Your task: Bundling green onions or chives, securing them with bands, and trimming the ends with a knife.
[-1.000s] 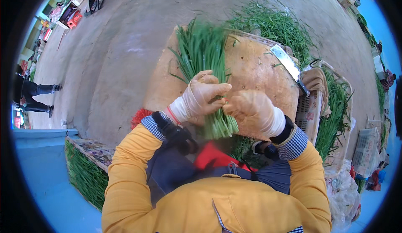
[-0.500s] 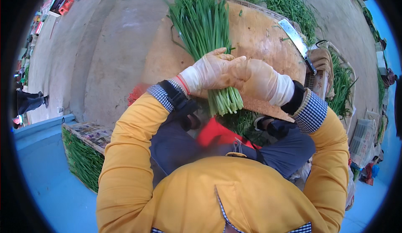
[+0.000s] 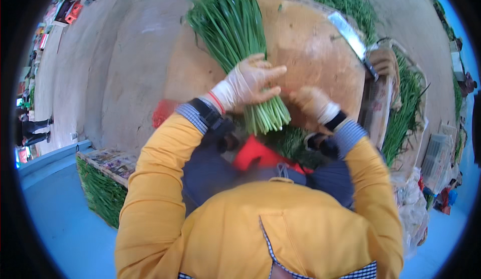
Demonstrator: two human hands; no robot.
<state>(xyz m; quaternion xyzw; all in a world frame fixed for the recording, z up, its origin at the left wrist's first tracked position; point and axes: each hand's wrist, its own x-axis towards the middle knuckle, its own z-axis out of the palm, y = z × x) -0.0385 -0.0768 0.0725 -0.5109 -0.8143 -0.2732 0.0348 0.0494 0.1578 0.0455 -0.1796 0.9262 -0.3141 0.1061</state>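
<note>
A thick bunch of garlic chives lies lengthwise on the wooden board, green leaves pointing away from me and pale cut ends overhanging the near edge. My left hand, in a thin translucent glove, is closed over the bunch above its stem ends, the forefinger stretched out to the right. To the right of the stems and apart from them is my gloved right hand. Its fingers look drawn together, somewhat blurred; whatever they may hold cannot be made out.
A broad-bladed knife lies at the board's right edge, handle toward a brown cloth. Loose chives are heaped beyond the board. More fill a crate at right. Another chive stack stands at lower left, near a red net bundle.
My right hand has come away from the left hand and the bunch, moving down toward me. My left hand stays on the bunch, which has tilted slightly leftward at its leafy end.
</note>
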